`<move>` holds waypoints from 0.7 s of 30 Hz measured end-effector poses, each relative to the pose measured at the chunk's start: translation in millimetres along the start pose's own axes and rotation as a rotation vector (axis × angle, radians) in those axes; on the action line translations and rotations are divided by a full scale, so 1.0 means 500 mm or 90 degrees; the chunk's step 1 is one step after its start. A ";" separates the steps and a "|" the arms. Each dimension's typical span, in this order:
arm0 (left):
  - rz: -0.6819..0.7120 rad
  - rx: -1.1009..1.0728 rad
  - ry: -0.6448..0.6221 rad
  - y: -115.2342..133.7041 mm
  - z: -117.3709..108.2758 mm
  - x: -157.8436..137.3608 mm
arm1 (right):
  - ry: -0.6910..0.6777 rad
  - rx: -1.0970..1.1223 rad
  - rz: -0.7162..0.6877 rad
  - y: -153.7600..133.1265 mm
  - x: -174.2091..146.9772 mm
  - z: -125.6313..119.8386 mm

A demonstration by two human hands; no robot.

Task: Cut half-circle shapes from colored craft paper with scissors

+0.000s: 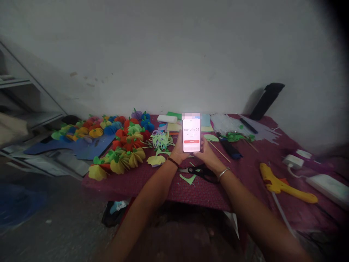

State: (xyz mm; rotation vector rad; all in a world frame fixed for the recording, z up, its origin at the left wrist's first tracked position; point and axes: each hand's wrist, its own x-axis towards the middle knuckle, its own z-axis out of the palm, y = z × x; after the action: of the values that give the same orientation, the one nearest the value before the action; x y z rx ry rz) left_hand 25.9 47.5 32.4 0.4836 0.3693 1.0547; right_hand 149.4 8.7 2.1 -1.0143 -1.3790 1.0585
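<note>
A lit smartphone (191,135) stands upright above the table, its screen showing a timer at 00:29:07. My left hand (180,150) grips its left edge, and my right hand (205,151) is closed round the right edge. Below the phone lie black-handled scissors (203,171) and a pale green paper scrap (188,178). Yellow paper pieces (156,160) rest left of my left wrist, with a heap of curled paper strips (161,140) behind them. A thin wooden stick (220,152) lies right of my right hand.
Many colourful folded-paper fruits (128,138) cover the table's left side. At right lie a yellow glue gun (283,187), a white power strip (329,187) and a white adapter (293,161). A black upright object (267,101) leans on the wall. Shelving (24,120) stands far left.
</note>
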 end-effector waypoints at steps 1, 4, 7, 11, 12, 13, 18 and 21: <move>0.003 0.000 -0.003 0.000 0.000 0.000 | 0.004 -0.004 0.004 0.004 0.001 -0.001; 0.006 -0.009 -0.009 0.001 -0.001 0.000 | 0.014 -0.017 0.018 0.015 0.004 -0.003; 0.002 -0.019 -0.006 0.002 0.002 0.001 | 0.012 -0.012 0.018 0.021 0.005 -0.003; 0.003 -0.020 0.024 0.003 0.008 -0.001 | 0.001 -0.003 0.012 0.026 0.007 -0.003; 0.002 -0.017 0.028 0.003 0.009 -0.002 | 0.000 -0.004 0.011 0.027 0.007 -0.003; 0.001 -0.014 0.029 0.003 0.010 -0.003 | 0.000 -0.006 0.011 0.027 0.007 -0.003; 0.000 -0.007 0.028 0.002 0.014 -0.005 | 0.017 -0.014 0.007 0.025 0.007 -0.003; -0.008 -0.012 0.033 0.003 0.015 -0.006 | 0.028 -0.030 0.002 0.023 0.007 -0.002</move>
State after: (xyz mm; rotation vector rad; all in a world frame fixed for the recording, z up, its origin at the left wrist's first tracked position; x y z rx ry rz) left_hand 27.5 43.6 39.7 0.4370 0.4076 1.0589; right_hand 150.5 14.9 -8.4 -1.0675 -1.3720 1.0041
